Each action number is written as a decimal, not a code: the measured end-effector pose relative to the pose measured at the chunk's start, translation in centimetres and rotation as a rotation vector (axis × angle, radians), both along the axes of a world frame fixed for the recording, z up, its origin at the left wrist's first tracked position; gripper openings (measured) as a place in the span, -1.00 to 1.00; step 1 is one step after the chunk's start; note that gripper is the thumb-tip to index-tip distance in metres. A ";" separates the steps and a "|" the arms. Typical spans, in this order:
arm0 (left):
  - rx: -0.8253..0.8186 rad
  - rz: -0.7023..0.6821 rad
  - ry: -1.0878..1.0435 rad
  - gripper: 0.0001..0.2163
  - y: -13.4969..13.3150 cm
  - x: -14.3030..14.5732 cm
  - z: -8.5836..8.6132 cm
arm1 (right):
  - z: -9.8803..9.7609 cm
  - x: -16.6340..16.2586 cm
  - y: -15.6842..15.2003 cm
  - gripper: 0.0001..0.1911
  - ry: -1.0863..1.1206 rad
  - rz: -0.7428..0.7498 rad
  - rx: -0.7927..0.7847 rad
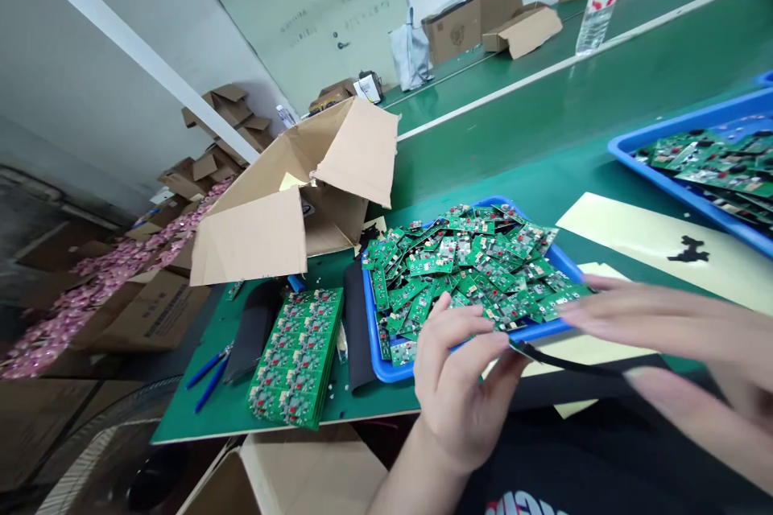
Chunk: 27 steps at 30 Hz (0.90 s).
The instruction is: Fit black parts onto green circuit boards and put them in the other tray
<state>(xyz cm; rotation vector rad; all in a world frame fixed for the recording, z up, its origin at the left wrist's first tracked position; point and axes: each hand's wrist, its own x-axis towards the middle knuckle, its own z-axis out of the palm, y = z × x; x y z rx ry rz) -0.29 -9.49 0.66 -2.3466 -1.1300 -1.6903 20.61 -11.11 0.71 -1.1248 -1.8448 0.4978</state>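
Pinching a small board (520,348) at the bench's near edge, left hand (459,386) and right hand (658,330) fingers clamped; heaped tray (375,346) just beyond.

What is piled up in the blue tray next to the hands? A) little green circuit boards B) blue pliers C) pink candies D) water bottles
A: the blue tray is heaped with small green circuit boards, just beyond the left hand and right hand, which together pinch a thin dark strip.

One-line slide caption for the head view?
Both hands, left and right, hold a thin dark strip beside a blue tray heaped with green circuit boards.
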 end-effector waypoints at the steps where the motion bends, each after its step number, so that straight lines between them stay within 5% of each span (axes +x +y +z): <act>1: 0.012 -0.003 0.001 -0.86 -0.1 0.1 0.0 | 0.1 -0.7 0.3 -0.66 -0.025 0.027 -0.001; 9: 0.084 0.026 0.060 -0.84 -0.1 -0.7 -0.2 | -0.1 -3.3 1.4 -0.77 0.169 0.151 -0.360; 18: 0.061 -0.035 0.032 -0.75 0.0 -0.8 -0.3 | 0.9 -3.2 2.0 -0.63 0.511 0.383 -0.856; 23: 0.029 -0.116 0.043 -0.74 0.0 -0.8 0.0 | 0.9 -2.7 2.5 -0.66 0.491 0.464 -0.919; 27: -0.027 -0.156 0.030 -0.74 0.1 -0.8 0.3 | 1.5 -2.5 2.6 -0.69 0.369 0.401 -0.808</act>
